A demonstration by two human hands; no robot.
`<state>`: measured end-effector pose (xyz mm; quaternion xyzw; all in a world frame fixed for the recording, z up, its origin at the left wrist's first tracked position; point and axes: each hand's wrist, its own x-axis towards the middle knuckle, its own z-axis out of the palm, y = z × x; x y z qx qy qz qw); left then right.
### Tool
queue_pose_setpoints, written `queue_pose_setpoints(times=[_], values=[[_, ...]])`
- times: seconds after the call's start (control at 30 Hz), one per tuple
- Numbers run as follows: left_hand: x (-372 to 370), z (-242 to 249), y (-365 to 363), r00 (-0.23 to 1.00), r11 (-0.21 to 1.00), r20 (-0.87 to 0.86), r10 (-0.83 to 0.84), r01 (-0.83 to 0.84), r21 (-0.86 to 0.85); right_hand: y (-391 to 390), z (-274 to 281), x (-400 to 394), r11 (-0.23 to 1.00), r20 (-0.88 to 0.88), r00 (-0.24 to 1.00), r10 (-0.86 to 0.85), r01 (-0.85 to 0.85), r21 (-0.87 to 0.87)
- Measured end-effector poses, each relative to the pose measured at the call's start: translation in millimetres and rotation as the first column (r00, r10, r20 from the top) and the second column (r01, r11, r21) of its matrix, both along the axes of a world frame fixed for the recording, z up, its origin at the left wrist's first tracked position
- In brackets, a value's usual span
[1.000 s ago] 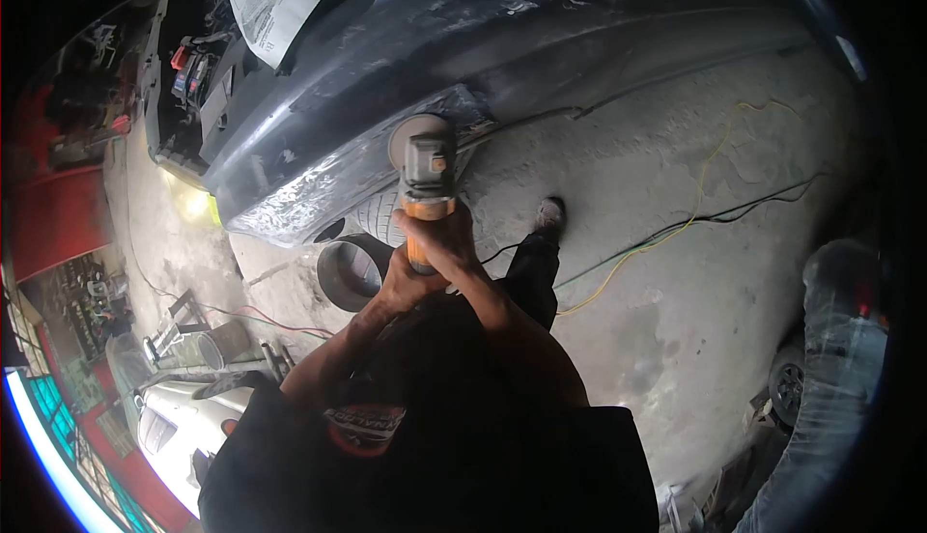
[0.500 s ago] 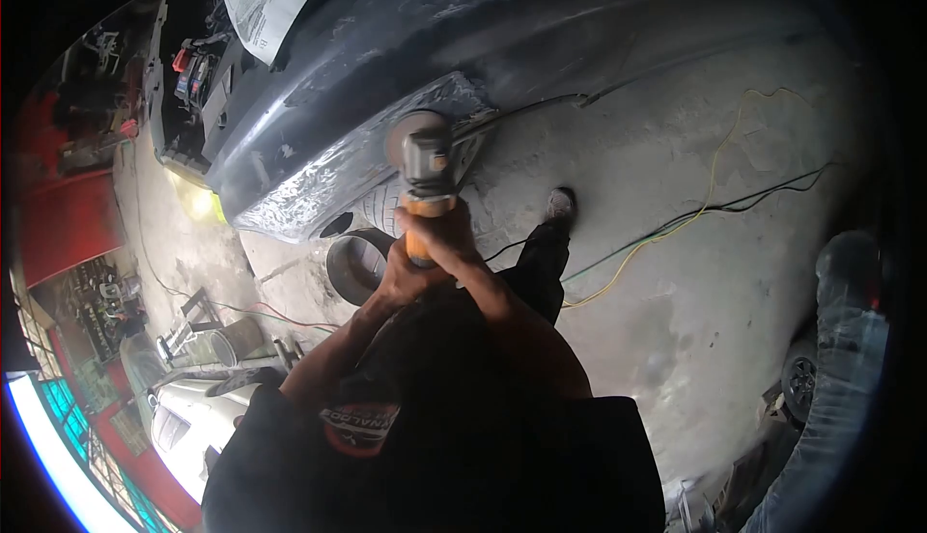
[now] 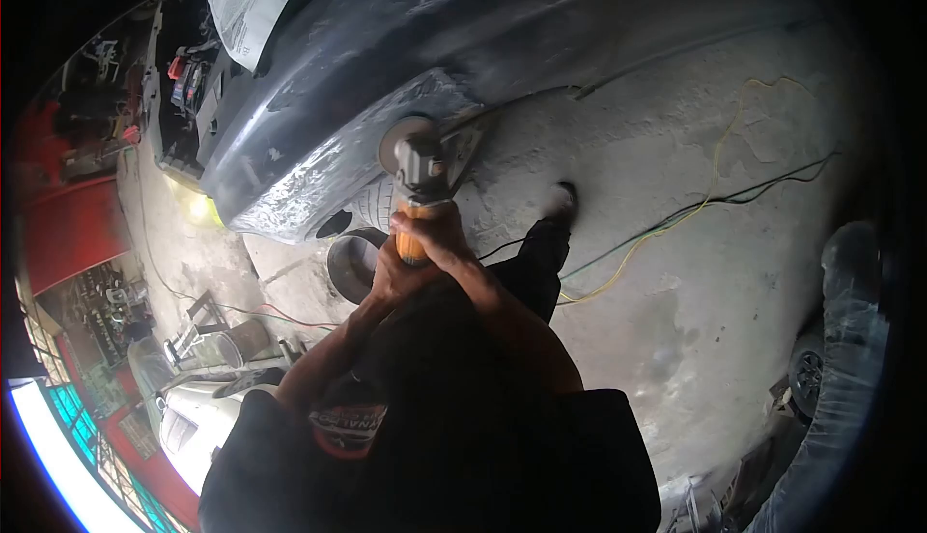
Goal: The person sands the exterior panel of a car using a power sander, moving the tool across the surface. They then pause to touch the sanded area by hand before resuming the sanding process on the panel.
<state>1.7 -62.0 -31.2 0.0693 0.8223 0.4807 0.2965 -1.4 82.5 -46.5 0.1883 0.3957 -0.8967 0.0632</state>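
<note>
An angle grinder [image 3: 421, 168] with an orange body and a silver head is gripped in both hands. My left hand [image 3: 391, 272] wraps the rear of the body from below left. Higher up on the right side, my right hand [image 3: 439, 237] closes round the same body. The round disc [image 3: 394, 144] overlaps the lower edge of a scuffed, bare-looking patch [image 3: 328, 168] on a dark car body panel [image 3: 386, 60]. Part of the disc is hidden behind the grinder's head.
Below the panel are a tyre [image 3: 375, 207] and a hollow metal cylinder [image 3: 353, 265]. Yellow and green cords [image 3: 666, 229] cross the concrete floor on the right. A bucket [image 3: 241, 342] stands lower left, near a white car [image 3: 208, 417]. Printed paper [image 3: 253, 7] covers part of the bodywork.
The view has shifted a little, with the panel moving left. The grinder's head has tilted slightly left, and more of the disc shows. Both hands keep their hold.
</note>
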Motion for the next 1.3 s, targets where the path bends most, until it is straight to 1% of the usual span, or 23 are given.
queue_pose_setpoints(times=[0.03, 0.1, 0.2, 0.3, 0.33, 0.43, 0.5, 0.53, 0.57, 0.6, 0.63, 0.7, 0.73, 0.77, 0.83, 0.87, 0.9, 0.97, 1.0, 1.07, 1.17, 1.23, 1.3], values=[[-6.7, 6.8, 21.0, 0.997, 1.0, 0.081, -0.017, 0.018, -0.002, 8.9, -6.5, 0.2, 0.996, 0.009, 0.996, -0.083, 0.084, -0.013], [-13.1, 32.2, 66.3, 0.988, 0.997, 0.156, -0.006, 0.019, -0.081, 38.8, -9.9, 0.6, 0.988, -0.001, 0.99, -0.143, 0.143, -0.064], [-0.8, 3.5, 91.6, 0.993, 0.997, 0.113, 0.023, -0.031, 0.069, 77.3, 9.5, 0.8, 0.989, 0.062, 0.989, -0.131, 0.135, -0.066], [16.0, 2.0, 117.4, 0.979, 0.98, 0.16, 0.129, -0.15, 0.128, 104.8, 19.2, -0.2, 0.996, 0.05, 0.998, 0.032, -0.036, 0.084], [20.5, 3.7, 126.4, 0.975, 0.962, 0.154, 0.159, -0.188, 0.197, 110.5, 20.8, -3.1, 0.99, 0.048, 0.995, 0.088, -0.093, 0.105], [24.1, 23.9, 148.7, 0.937, 0.931, 0.258, 0.235, -0.293, 0.218, 126.3, 31.6, -6.7, 0.976, 0.011, 0.99, 0.141, -0.141, 0.169], [18.9, 21.3, 154.9, 0.962, 0.946, 0.179, 0.208, -0.244, 0.213, 133.4, 36.9, -10.4, 0.983, 0.051, 0.995, 0.081, -0.088, 0.159], [8.5, 15.3, 160.6, 0.978, 0.939, 0.135, 0.161, -0.194, 0.285, 138.7, 36.0, -16.7, 0.972, 0.066, 0.996, 0.066, -0.08, 0.223], [1.5, 11.4, 158.8, 0.98, 0.965, 0.181, 0.087, -0.128, 0.23, 143.4, 33.3, -19.5, 0.957, 0.085, 0.996, 0.031, -0.055, 0.284], [-2.2, 9.5, 159.4, 0.98, 0.963, 0.179, 0.084, -0.126, 0.239, 145.7, 39.0, -21.5, 0.965, 0.071, 0.997, 0.014, -0.032, 0.259], [-4.2, 7.4, 159.2, 0.981, 0.961, 0.176, 0.077, -0.12, 0.249, 144.1, 35.9, -23.2, 0.953, 0.044, 0.998, 0.043, -0.054, 0.297], [0.9, 2.4, 154.6, 0.977, 0.934, 0.176, 0.117, -0.169, 0.315, 140.5, 27.6, -23.9, 0.92, -0.004, 0.996, 0.092, -0.083, 0.382], [5.4, 0.7, 151.4, 0.975, 0.918, 0.178, 0.131, -0.187, 0.35, 136.5, 27.5, -21.5, 0.898, 0.034, 0.988, 0.152, -0.152, 0.413], [11.5, 0.6, 145.7, 0.969, 0.923, 0.196, 0.15, -0.209, 0.324, 128.5, 23.6, -17.1, 0.905, 0.057, 0.983, 0.172, -0.181, 0.385], [28.0, 4.3, 133.0, 0.953, 0.925, 0.227, 0.199, -0.259, 0.279, 114.9, 21.9, -5.2, 0.876, 0.098, 0.975, 0.198, -0.221, 0.428], [34.0, 4.2, 129.3, 0.942, 0.907, 0.272, 0.199, -0.282, 0.314, 108.5, 10.5, 0.0, 0.856, 0.128, 0.964, 0.231, -0.265, 0.443], [39.0, -0.7, 124.6, 0.939, 0.899, 0.281, 0.196, -0.287, 0.332, 106.6, 16.1, 2.9, 0.853, 0.157, 0.95, 0.271, -0.312, 0.419], [50.4, -14.4, 116.6, 0.928, 0.878, 0.311, 0.207, -0.316, 0.36, 100.9, 18.8, 8.2, 0.861, 0.148, 0.948, 0.282, -0.318, 0.397], [50.3, -9.8, 115.6, 0.938, 0.896, 0.276, 0.208, -0.296, 0.33, 98.7, 18.9, 9.4, 0.867, 0.161, 0.949, 0.272, -0.314, 0.387], [51.6, -12.2, 111.5, 0.941, 0.892, 0.262, 0.215, -0.298, 0.339, 95.4, 20.6, 10.8, 0.879, 0.181, 0.95, 0.255, -0.306, 0.367], [35.0, 5.9, 118.6, 0.955, 0.908, 0.221, 0.2, -0.266, 0.325, 95.7, 27.9, 5.1, 0.943, 0.135, 0.982, 0.129, -0.164, 0.288], [26.3, 11.9, 125.0, 0.958, 0.919, 0.228, 0.175, -0.242, 0.311, 103.0, 31.0, 0.6, 0.951, 0.138, 0.987, 0.082, -0.119, 0.286], [19.5, 4.2, 131.8, 0.966, 0.928, 0.203, 0.159, -0.216, 0.304, 110.1, 34.4, -6.2, 0.965, 0.113, 0.993, 0.027, -0.055, 0.257]])
